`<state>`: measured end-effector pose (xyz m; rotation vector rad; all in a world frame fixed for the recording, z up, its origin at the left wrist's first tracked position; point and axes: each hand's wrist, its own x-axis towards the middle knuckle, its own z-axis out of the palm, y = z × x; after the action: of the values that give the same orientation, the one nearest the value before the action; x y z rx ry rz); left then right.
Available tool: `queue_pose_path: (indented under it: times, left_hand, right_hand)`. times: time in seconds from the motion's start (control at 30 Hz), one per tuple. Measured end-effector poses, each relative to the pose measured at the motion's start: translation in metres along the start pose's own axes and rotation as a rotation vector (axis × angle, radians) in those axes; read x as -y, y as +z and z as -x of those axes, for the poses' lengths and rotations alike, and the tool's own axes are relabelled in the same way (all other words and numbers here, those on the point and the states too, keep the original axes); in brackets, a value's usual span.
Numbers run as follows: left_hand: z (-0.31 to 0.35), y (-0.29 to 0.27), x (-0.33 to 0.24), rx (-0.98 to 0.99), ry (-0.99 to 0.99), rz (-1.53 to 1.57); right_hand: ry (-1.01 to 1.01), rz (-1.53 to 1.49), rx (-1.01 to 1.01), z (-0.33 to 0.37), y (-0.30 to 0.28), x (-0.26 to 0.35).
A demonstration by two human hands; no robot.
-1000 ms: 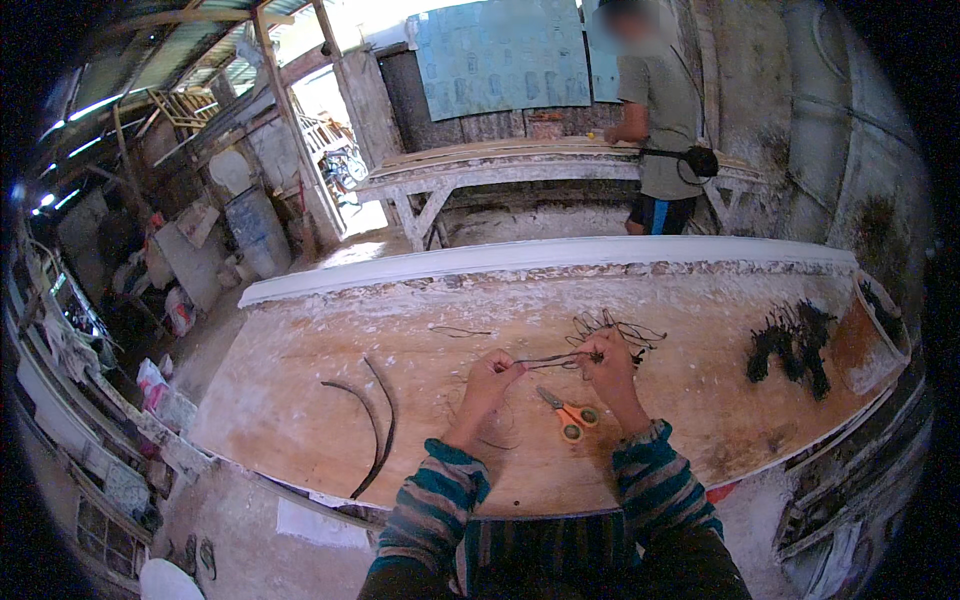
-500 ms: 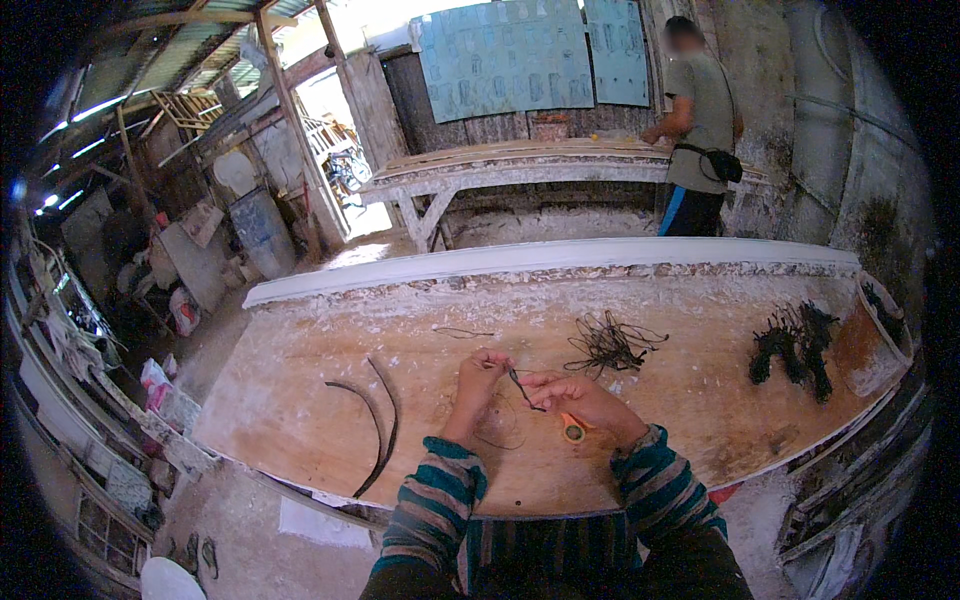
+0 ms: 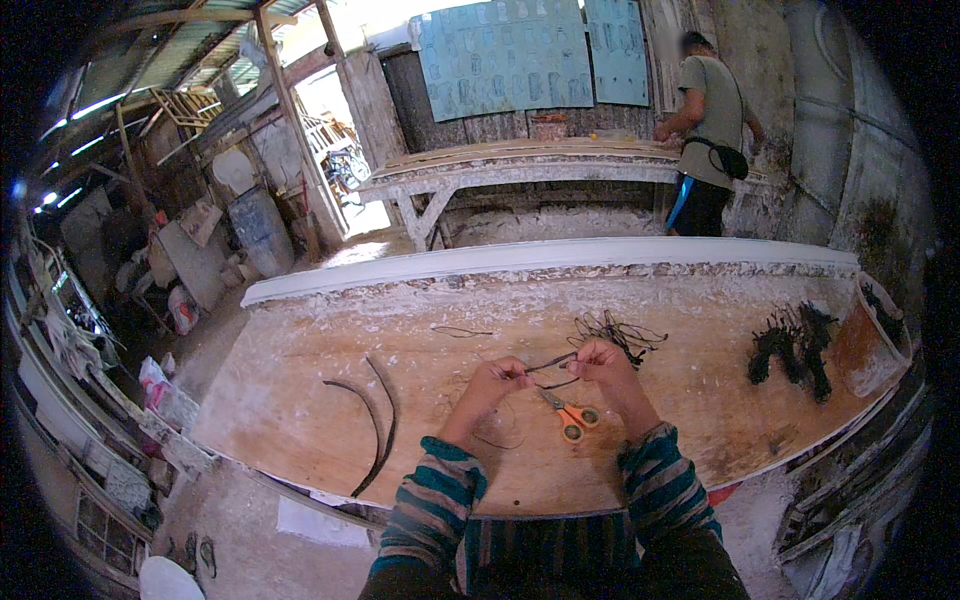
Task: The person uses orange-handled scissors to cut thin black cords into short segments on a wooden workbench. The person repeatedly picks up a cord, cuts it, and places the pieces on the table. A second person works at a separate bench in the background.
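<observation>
A short black cord (image 3: 552,363) is stretched between my hands above the wooden tabletop (image 3: 290,390). My left hand (image 3: 492,388) pinches one end; my right hand (image 3: 610,375) pinches the other side, with a second strand hanging in a loop below. Orange-handled scissors (image 3: 571,418) lie on the wood just under my hands. Behind my right hand is a tangled heap of black cord loops (image 3: 630,335). Two curved dark strips (image 3: 388,430) rest to the left, and a single thin loop (image 3: 461,331) lies farther back.
Black bundled cords (image 3: 795,352) lie at the right beside a tipped brown bucket (image 3: 872,345) with more dark material inside. A raised white ledge (image 3: 550,256) runs along the table's far edge. Beyond it, a person (image 3: 712,125) stands at a second long bench (image 3: 520,178).
My hands have moved apart, the right one lifting away, and the cord is now stretched between them. The scissors show more fully. The person behind has shifted slightly right.
</observation>
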<state>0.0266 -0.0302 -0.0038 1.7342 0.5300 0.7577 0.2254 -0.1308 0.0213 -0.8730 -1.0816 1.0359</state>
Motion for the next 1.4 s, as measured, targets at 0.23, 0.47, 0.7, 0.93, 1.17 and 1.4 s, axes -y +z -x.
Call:
queue_pose_path:
  times: [0.23, 0.47, 0.7, 0.93, 1.17, 1.4]
  left_hand:
    - [0.004, 0.011, -0.013, 0.074, -0.042, 0.096]
    - [0.011, 0.029, -0.028, 0.335, 0.003, 0.009]
    - [0.007, 0.042, -0.007, 0.191, -0.011, 0.202]
    - [-0.002, 0.007, -0.002, -0.363, -0.016, 0.019]
    - [-0.003, -0.011, -0.002, -0.624, 0.070, 0.036]
    - [-0.006, -0.007, 0.006, -0.503, 0.019, 0.074]
  right_hand:
    - [-0.098, 0.725, -0.174, -0.004, -0.007, -0.013]
    - [-0.183, 0.879, -0.495, -0.005, -0.009, -0.024]
    - [-0.369, 1.044, -0.497, -0.013, -0.019, -0.035]
    - [-0.365, 0.798, -0.299, -0.011, -0.016, -0.038]
    - [0.063, 0.143, 0.252, 0.007, 0.028, -0.029]
    - [0.005, 0.241, 0.475, 0.012, 0.033, -0.016]
